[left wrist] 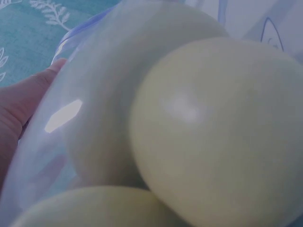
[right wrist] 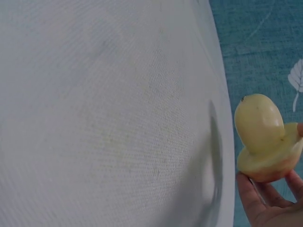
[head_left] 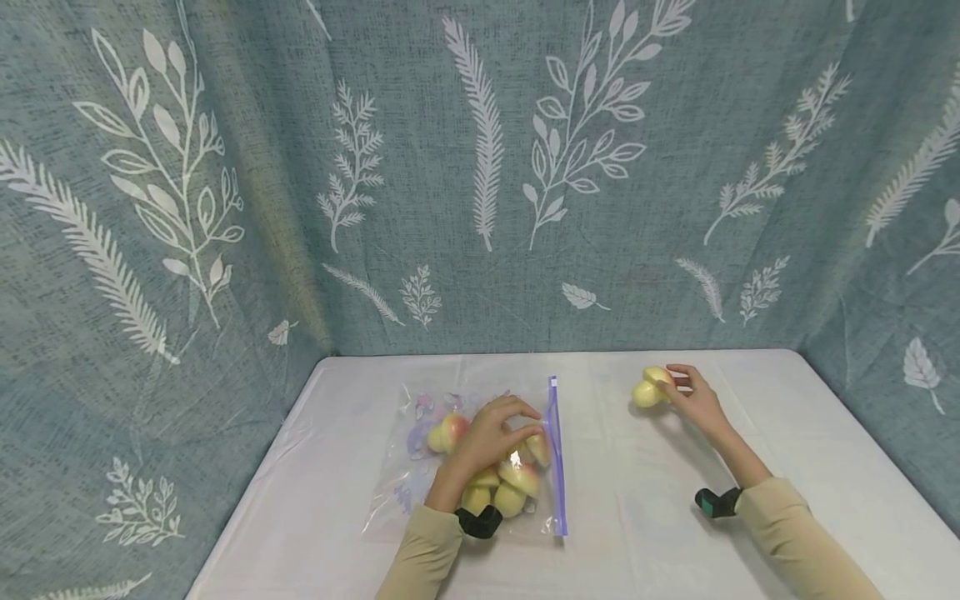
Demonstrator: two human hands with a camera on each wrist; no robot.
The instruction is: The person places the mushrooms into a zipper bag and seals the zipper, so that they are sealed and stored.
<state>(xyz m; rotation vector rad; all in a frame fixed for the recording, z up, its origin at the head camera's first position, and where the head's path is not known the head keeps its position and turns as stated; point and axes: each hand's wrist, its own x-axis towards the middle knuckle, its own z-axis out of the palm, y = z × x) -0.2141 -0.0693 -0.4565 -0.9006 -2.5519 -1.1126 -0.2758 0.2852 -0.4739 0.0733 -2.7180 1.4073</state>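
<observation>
A clear zip bag [head_left: 401, 479] with a purple zip strip [head_left: 557, 467] lies flat on the white table [head_left: 645, 517]. Several yellow-red fruit pieces [head_left: 517, 482] sit inside it, seen close up through the film as pale fruit pieces [left wrist: 213, 132] in the left wrist view. My left hand [head_left: 491, 433] lies over the bag near the zip, fingers curled onto the film and the fruit beneath; its thumb [left wrist: 28, 94] touches the plastic. To the right, my right hand [head_left: 696, 402] pinches two yellow fruit pieces [head_left: 649, 387] just above the table, shown as stacked fruit pieces [right wrist: 265, 142] over the fingertips [right wrist: 251, 198].
A teal curtain [head_left: 480, 167] with white leaf prints walls the table on three sides. Bare white cloth [right wrist: 104, 118] stretches between the bag and my right hand. The table edge falls away at left and right.
</observation>
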